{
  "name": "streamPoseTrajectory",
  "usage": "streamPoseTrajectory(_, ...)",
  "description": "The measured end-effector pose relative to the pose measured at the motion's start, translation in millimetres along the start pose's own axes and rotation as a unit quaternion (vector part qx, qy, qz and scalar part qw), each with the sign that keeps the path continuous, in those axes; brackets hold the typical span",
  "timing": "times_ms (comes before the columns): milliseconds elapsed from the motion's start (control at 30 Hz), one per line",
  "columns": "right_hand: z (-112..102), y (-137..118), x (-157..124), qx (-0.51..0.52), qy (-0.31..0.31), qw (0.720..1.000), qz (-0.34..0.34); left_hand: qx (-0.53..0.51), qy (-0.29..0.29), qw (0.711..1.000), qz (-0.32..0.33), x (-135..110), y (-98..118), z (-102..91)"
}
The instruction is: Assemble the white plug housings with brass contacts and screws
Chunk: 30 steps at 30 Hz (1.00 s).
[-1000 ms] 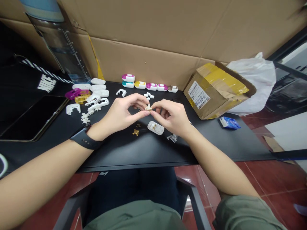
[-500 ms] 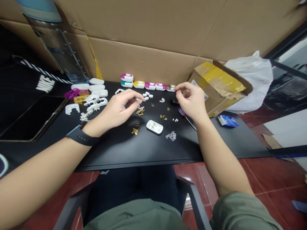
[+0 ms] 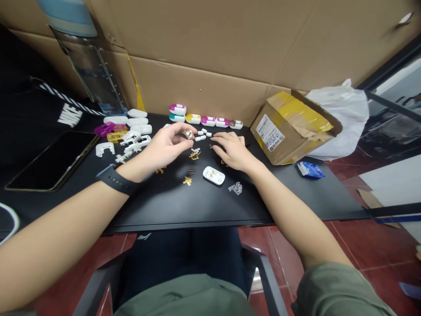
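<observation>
My left hand (image 3: 169, 145) is closed, pinching a small white plastic part with metal on it (image 3: 188, 134) between thumb and fingers. My right hand (image 3: 232, 151) is open, fingers stretched out over the table, its fingertips beside a few tiny screws (image 3: 211, 147). Small white blocks (image 3: 203, 134) lie between the hands. Nearer me are brass clips (image 3: 195, 156), thin metal pins (image 3: 191, 172), gold-coloured pieces (image 3: 187, 181), a white oval shell (image 3: 213, 175) holding small brass bits, and clear plastic pieces (image 3: 237, 188).
Capped white-and-coloured housings (image 3: 208, 121) line the cardboard backing. At left are white covers (image 3: 140, 129), a phone (image 3: 49, 161) and a water bottle (image 3: 94, 74). A taped carton (image 3: 289, 127) and a blue packet (image 3: 310, 170) lie to the right.
My right hand has moved left and down from the brown housing to the small screws, its fingers spreading. My left hand stays in about the same place, and its small part shows more clearly.
</observation>
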State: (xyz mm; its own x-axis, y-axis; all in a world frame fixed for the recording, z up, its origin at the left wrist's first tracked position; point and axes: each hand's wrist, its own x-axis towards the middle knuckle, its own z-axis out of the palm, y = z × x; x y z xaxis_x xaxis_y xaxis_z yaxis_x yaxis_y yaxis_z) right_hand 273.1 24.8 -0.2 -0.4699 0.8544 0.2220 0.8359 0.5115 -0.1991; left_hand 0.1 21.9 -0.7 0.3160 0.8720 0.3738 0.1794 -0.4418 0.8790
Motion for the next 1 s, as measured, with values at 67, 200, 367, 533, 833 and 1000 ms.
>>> streamPoseTrajectory(67, 1.1, -0.1, 5.2, 0.005, -0.025, 1.000, -0.008, 0.017, -0.020, 0.999, 0.021, -0.3, -3.6, 1.0)
streamPoseTrajectory(200, 5.7, -4.7, 17.5, 0.003, -0.046, 0.998, -0.033, 0.050, -0.039, 0.997, 0.039, 0.3, -10.8, 0.1)
streamPoseTrajectory(367, 14.4, -15.4, 32.6, -0.015, -0.047, 0.995, -0.081, 0.017, -0.024, 0.999, 0.042, 3.6, -21.6, -7.1)
streamPoseTrajectory(533, 17.3, -17.5, 41.7, -0.016, -0.045, 0.994, -0.097, -0.015, -0.035, 0.999, 0.024, 3.3, -23.7, -10.1)
streamPoseTrajectory(833, 11.2, -13.4, 66.5, -0.021, -0.062, 0.993, -0.099, 0.084, -0.029, 0.994, 0.061, 2.8, -12.8, -8.4)
streamPoseTrajectory(1000, 1.1, -16.7, 71.8, 0.042, -0.007, 0.993, -0.109, 0.108, 0.007, 0.992, 0.067, 2.0, -7.7, -8.8)
